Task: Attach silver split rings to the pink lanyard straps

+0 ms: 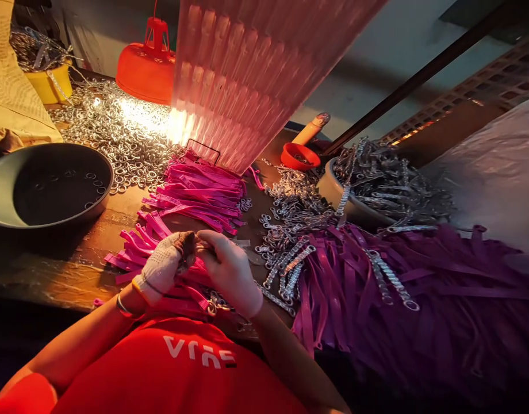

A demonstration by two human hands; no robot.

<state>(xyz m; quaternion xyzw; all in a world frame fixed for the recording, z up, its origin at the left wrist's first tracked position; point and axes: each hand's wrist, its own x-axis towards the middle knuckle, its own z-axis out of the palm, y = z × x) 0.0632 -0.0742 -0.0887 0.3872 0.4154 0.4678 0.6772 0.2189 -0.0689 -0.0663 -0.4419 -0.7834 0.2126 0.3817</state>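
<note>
My left hand [163,267], in a white glove with dark, dirty fingertips, is closed in a pinch near the front of the table. Against its fingertips, my right hand [232,270], in a pale glove, is also pinched closed. Whatever sits between the fingers is too small to make out. Pink straps [137,247] lie under and beside the hands, and more pink straps [204,192] are bundled just beyond. Metal rings [213,305] rest at the strap ends below my right hand. Short metal chains [290,267] lie to its right.
A red lamp [146,72] lights a heap of metal rings [130,138]. A dark bowl [106,198] stands left. A ribbed plastic sheet [247,75] hangs ahead. At right are a tub [331,187] of chains, a small red bowl [299,156] and purple straps [420,287].
</note>
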